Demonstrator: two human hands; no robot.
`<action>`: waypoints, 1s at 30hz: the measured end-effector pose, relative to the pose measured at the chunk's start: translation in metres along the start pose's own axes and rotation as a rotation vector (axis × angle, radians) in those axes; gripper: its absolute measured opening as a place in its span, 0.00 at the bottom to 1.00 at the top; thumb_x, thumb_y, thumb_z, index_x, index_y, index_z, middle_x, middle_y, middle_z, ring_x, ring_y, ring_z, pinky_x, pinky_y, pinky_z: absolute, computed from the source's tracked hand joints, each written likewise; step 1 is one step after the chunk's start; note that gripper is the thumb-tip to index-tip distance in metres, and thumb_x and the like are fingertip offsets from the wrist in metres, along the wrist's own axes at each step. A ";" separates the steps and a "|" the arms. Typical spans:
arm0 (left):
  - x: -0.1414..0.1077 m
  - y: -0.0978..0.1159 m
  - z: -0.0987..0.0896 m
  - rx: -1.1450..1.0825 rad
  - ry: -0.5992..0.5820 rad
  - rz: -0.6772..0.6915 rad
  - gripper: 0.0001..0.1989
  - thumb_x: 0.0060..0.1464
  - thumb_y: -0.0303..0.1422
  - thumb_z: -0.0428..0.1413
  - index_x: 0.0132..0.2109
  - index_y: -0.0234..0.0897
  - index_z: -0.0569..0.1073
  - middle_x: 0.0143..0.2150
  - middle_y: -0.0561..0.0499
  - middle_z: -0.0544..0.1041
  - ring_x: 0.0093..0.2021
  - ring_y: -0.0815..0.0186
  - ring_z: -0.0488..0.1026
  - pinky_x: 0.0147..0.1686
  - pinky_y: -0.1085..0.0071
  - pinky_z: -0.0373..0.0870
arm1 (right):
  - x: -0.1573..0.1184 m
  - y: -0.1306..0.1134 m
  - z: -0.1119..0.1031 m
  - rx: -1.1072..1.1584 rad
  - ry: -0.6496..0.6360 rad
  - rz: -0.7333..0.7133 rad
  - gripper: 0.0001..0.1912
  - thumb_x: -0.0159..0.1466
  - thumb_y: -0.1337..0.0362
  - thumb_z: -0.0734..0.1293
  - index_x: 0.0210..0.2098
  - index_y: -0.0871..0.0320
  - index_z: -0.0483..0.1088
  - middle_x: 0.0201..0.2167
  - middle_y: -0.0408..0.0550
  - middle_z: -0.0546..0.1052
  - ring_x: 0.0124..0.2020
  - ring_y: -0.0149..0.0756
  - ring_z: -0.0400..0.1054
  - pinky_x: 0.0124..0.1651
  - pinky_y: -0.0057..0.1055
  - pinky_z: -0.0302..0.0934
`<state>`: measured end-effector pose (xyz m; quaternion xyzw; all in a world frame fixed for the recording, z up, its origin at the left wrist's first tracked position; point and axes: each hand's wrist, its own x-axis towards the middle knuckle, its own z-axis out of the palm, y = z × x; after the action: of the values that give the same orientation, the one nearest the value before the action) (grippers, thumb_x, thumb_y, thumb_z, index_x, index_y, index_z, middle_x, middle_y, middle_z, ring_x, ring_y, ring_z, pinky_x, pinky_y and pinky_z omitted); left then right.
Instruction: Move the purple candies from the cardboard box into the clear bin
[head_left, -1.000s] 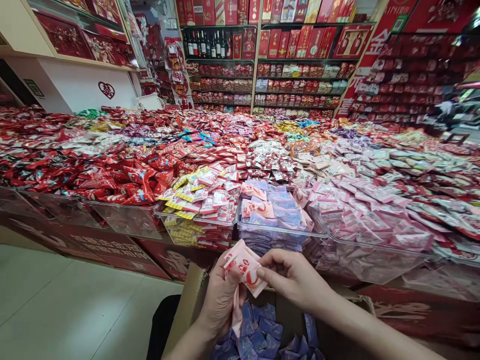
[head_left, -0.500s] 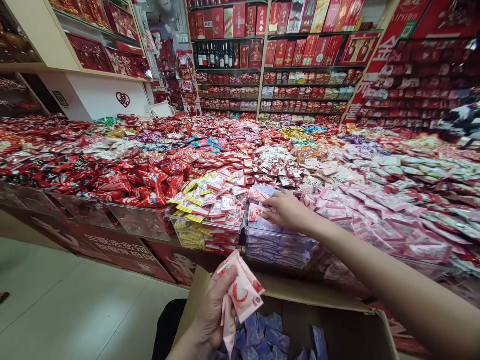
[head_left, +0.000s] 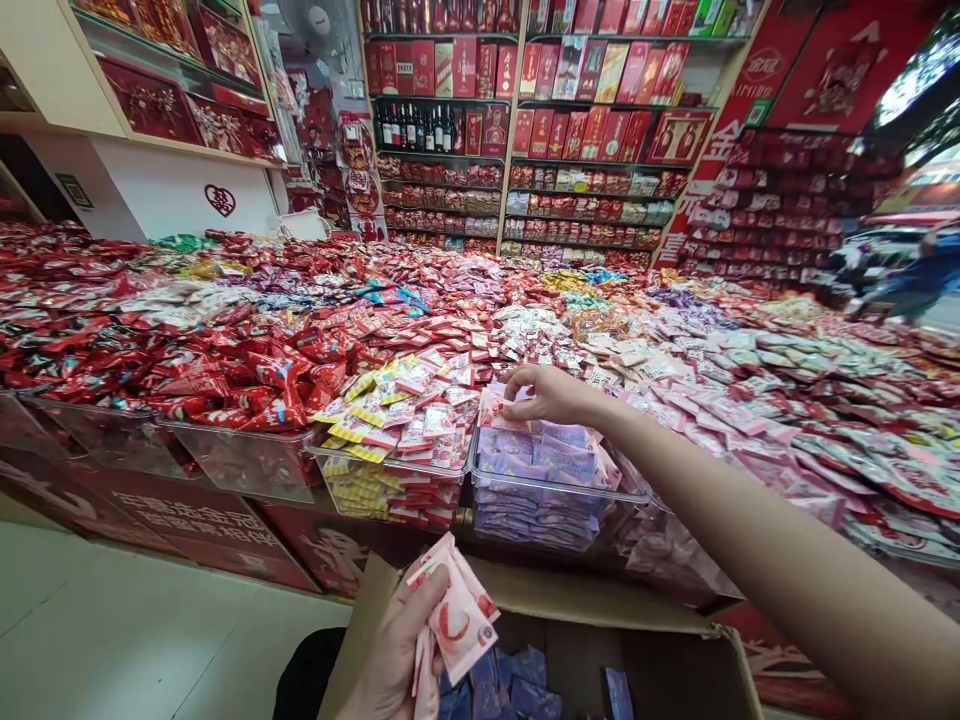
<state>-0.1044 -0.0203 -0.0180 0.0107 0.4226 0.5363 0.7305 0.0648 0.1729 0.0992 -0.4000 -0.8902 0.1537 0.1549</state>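
My left hand (head_left: 401, 640) is closed around several pink snack packets (head_left: 452, 622) printed with a red-and-white fruit, held above an open cardboard box (head_left: 637, 605). Purple packets (head_left: 529, 680) lie inside that box. My right hand (head_left: 546, 396) reaches over a clear plastic bin (head_left: 559, 485) stacked with purple packets (head_left: 517, 455). Thumb and fingers pinch a pink packet (head_left: 492, 408) at the bin's back left. Part of that packet is hidden by the fingers.
Left of the bin, another bin holds yellow-and-white packets (head_left: 386, 485). Red packets (head_left: 247, 375) and pink packets (head_left: 697, 425) are heaped on either side. Shelves with red boxes and bottles (head_left: 416, 128) stand behind. A blurred person (head_left: 919, 275) is at the far right.
My right hand has moved toward the bin's back left, its fingers now curled at a pink packet. More purple packets show. The view has shifted; my left hand still holds its packets.
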 end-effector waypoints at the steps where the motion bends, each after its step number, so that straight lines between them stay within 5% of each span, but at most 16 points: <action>1: -0.001 0.000 0.000 0.021 -0.014 0.013 0.25 0.40 0.28 0.60 0.48 0.34 0.65 0.18 0.53 0.73 0.18 0.64 0.72 0.18 0.73 0.67 | 0.003 0.002 0.000 -0.007 -0.031 0.049 0.08 0.50 0.60 0.65 0.26 0.59 0.67 0.29 0.45 0.71 0.30 0.32 0.63 0.31 0.26 0.54; 5: -0.002 -0.001 0.000 0.057 -0.027 0.049 0.26 0.39 0.29 0.61 0.48 0.36 0.65 0.18 0.54 0.72 0.15 0.67 0.70 0.16 0.77 0.65 | 0.009 0.006 0.006 -0.075 -0.112 0.113 0.10 0.49 0.60 0.64 0.29 0.58 0.65 0.27 0.44 0.70 0.28 0.32 0.62 0.27 0.25 0.52; 11: 0.000 -0.002 -0.002 0.085 -0.035 0.054 0.19 0.39 0.28 0.61 0.41 0.34 0.68 0.16 0.56 0.72 0.10 0.73 0.65 0.11 0.80 0.59 | 0.011 0.003 0.008 -0.086 -0.110 0.080 0.26 0.44 0.54 0.68 0.39 0.61 0.63 0.34 0.49 0.69 0.32 0.34 0.61 0.29 0.26 0.53; 18: 0.004 -0.002 -0.007 0.114 -0.022 0.111 0.22 0.39 0.28 0.61 0.44 0.33 0.66 0.22 0.51 0.75 0.20 0.65 0.73 0.22 0.72 0.70 | 0.011 -0.004 -0.004 -0.035 -0.073 0.071 0.13 0.49 0.58 0.64 0.30 0.59 0.65 0.26 0.43 0.69 0.25 0.29 0.60 0.24 0.23 0.50; 22: 0.002 0.000 -0.010 0.132 -0.038 0.118 0.23 0.40 0.28 0.61 0.45 0.33 0.65 0.22 0.50 0.75 0.23 0.61 0.74 0.23 0.69 0.71 | 0.004 0.012 -0.030 -0.104 0.045 0.401 0.15 0.51 0.55 0.62 0.30 0.61 0.67 0.27 0.48 0.71 0.25 0.30 0.62 0.23 0.24 0.51; 25: 0.004 0.000 -0.011 0.140 -0.038 0.123 0.21 0.39 0.29 0.61 0.43 0.33 0.66 0.22 0.50 0.75 0.22 0.62 0.74 0.22 0.71 0.70 | -0.003 0.035 -0.041 -0.358 0.005 0.680 0.17 0.49 0.56 0.64 0.32 0.64 0.69 0.30 0.55 0.73 0.28 0.36 0.65 0.23 0.27 0.53; 30: 0.008 0.000 -0.010 0.154 -0.059 0.138 0.17 0.40 0.29 0.61 0.40 0.32 0.66 0.21 0.51 0.74 0.19 0.66 0.72 0.20 0.74 0.69 | -0.009 0.057 -0.028 -0.490 -0.057 0.755 0.17 0.46 0.61 0.65 0.32 0.66 0.72 0.32 0.60 0.74 0.33 0.43 0.68 0.26 0.28 0.56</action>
<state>-0.1104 -0.0184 -0.0290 0.1116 0.4391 0.5506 0.7011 0.1199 0.2067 0.1006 -0.7172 -0.6960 -0.0049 -0.0360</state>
